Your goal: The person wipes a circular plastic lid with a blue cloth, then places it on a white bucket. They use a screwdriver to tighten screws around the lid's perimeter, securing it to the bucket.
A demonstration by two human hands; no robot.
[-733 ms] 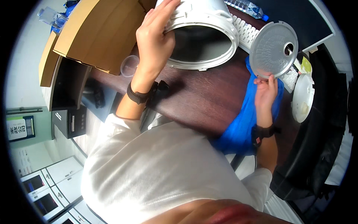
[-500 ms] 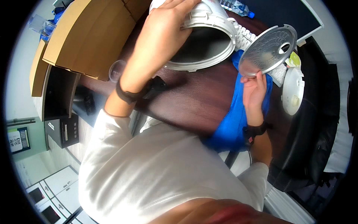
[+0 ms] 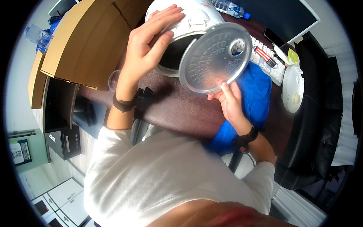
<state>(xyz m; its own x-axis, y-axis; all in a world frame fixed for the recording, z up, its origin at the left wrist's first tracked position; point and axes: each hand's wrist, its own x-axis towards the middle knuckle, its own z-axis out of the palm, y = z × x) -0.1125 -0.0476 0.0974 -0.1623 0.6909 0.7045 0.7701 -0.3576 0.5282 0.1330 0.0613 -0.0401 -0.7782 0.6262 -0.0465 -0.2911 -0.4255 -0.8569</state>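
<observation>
Two bare hands at work over a dark brown wooden desk (image 3: pixel 177 113). The left hand (image 3: pixel 147 41), fingers spread apart and laid flat, presses on the outer wall of a white round plastic cooker body (image 3: pixel 193 15), which lies tipped on its side at the far part of the desk, its dark opening turned toward the person. The right hand (image 3: pixel 228 100) pinches the lower rim of a round grey embossed metal inner lid (image 3: pixel 215 56) between thumb and fingers; the disc is held upright just in front of the cooker's opening, partly covering it, with one round hole near its upper right edge.

Packages and signs: a large plain brown cardboard box (image 3: pixel 83 41), flaps shut, stands at the desk's left end; a black box-shaped device (image 3: pixel 64 142) sits on the floor below it; a small framed green-and-white notice (image 3: pixel 17 151) hangs on the wall at far left (print too small to tell).

Also on the desk: a crumpled blue cloth (image 3: pixel 257 94) under the right wrist, a white keyboard (image 3: pixel 268 62), a white round plastic lid piece (image 3: pixel 293 92) at the right edge, a clear plastic water bottle (image 3: pixel 228 7) lying at the back, and a clear cup (image 3: pixel 112 79) by the left wrist. Pale floor and white cabinet fronts (image 3: pixel 56 196) show at lower left.
</observation>
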